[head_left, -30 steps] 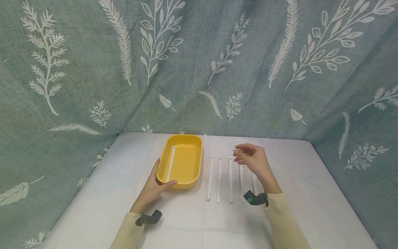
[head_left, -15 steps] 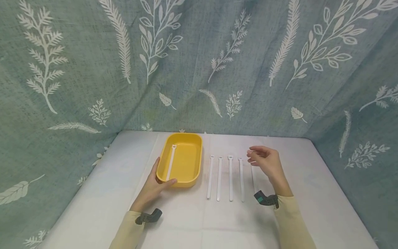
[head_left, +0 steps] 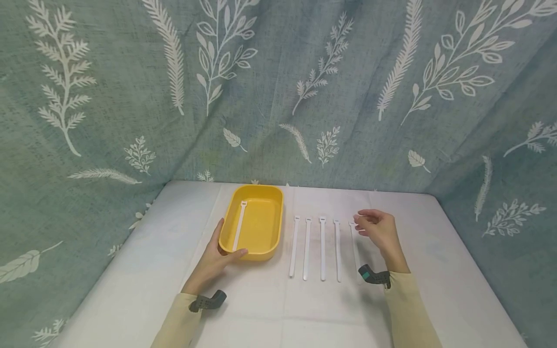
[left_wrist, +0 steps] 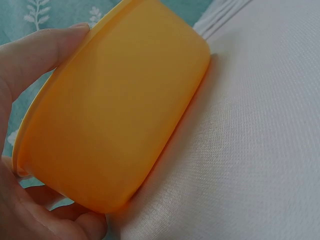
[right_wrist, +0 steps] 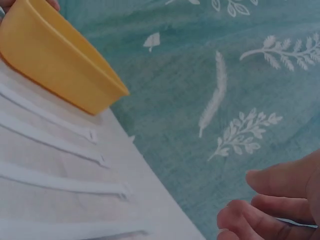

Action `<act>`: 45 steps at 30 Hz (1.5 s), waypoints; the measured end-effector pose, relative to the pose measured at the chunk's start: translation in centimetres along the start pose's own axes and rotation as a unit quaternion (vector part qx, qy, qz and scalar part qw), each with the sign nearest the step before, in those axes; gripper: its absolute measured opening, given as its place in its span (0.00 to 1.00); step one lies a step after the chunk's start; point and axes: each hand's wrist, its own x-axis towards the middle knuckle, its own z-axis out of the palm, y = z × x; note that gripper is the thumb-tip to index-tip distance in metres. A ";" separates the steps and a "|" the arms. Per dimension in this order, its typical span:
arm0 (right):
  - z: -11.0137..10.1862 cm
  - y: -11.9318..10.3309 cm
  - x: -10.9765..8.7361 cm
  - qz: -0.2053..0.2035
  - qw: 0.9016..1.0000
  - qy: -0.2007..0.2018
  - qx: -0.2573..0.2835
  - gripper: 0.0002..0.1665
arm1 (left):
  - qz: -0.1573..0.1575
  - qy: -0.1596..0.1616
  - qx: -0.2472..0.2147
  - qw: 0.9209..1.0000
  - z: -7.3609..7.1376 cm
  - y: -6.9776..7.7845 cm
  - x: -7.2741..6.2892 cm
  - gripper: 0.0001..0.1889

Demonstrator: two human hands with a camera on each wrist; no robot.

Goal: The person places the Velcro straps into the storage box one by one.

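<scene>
My left hand (head_left: pixel 212 265) grips the near left corner of a yellow tray (head_left: pixel 262 224), thumb over the rim and fingers against the outer side. Inside the tray lies one white cable tie (head_left: pixel 239 226), along its left. Above the head end of the rightmost white cable tie (head_left: pixel 355 249) is my right hand (head_left: pixel 380 233), fingers bent loosely. In the right wrist view, the thumb and fingers of that hand (right_wrist: pixel 280 200) are apart, with nothing visible between them. The left wrist view shows the tray's outer wall (left_wrist: pixel 125 100) standing on the cloth.
Several more white cable ties (head_left: pixel 323 249) lie side by side on the white tablecloth (head_left: pixel 243 309), right of the tray, heads toward the back. A green-blue curtain (head_left: pixel 270 96) with white leaf prints surrounds the back and sides of the table.
My right hand has moved right and slightly down, from over the middle ties to the rightmost one, uncovering the ties it hid. The left hand and tray have stayed in place.
</scene>
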 end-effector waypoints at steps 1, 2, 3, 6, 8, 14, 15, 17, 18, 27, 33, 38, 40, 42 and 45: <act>0.0 0.1 0.0 0.001 1.000 0.001 -0.003 0.23 | 0.000 0.001 -0.001 1.000 0.0 0.0 0.0 0.64; 0.0 0.3 0.0 0.002 1.000 0.002 -0.005 0.23 | -0.001 0.001 -0.002 1.000 0.0 0.0 0.0 0.64; 0.0 0.4 0.0 0.003 1.000 0.004 -0.009 0.23 | -0.002 0.001 -0.002 1.000 0.0 -0.1 0.0 0.64; 0.0 0.8 0.0 0.009 1.000 0.008 -0.017 0.23 | -0.007 0.000 -0.001 1.000 0.0 0.0 -0.1 0.64; 0.1 1.1 0.2 0.014 1.000 0.009 -0.022 0.23 | -0.008 -0.001 0.000 1.000 0.0 0.0 -0.1 0.64; 0.3 1.8 0.6 0.035 0.998 0.004 -0.043 0.23 | -0.008 -0.001 0.007 1.000 -0.1 0.1 -0.1 0.65; 0.3 1.9 0.7 0.042 0.998 0.002 -0.046 0.23 | -0.010 0.000 0.008 1.000 -0.1 0.1 -0.1 0.65; 0.3 2.1 0.8 0.054 0.997 -0.004 -0.052 0.24 | -0.012 0.001 0.007 1.000 -0.1 0.2 -0.1 0.64; 0.3 2.3 0.8 0.062 0.996 -0.008 -0.057 0.24 | -0.013 0.001 0.007 1.000 0.0 0.2 -0.1 0.64; 0.6 3.6 1.0 0.083 0.991 -0.048 -0.089 0.27 | 0.000 -0.001 0.007 1.000 0.2 0.2 -0.2 0.64; 0.7 4.0 0.9 0.085 0.988 -0.063 -0.108 0.29 | 0.000 -0.003 -0.006 1.000 0.4 0.4 -0.3 0.65; 0.9 4.3 0.9 0.088 0.987 -0.063 -0.120 0.29 | -0.005 -0.003 0.008 1.000 0.4 0.7 -0.4 0.64; 1.0 4.3 0.8 0.088 0.987 -0.062 -0.119 0.29 | -0.006 -0.004 0.011 1.000 0.4 0.7 -0.4 0.64; 1.1 4.3 0.8 0.087 0.987 -0.064 -0.118 0.29 | -0.006 -0.003 0.009 1.000 0.5 0.7 -0.4 0.65; 1.1 4.2 0.8 0.086 0.987 -0.065 -0.118 0.29 | -0.004 -0.003 0.004 1.000 0.6 0.6 -0.3 0.65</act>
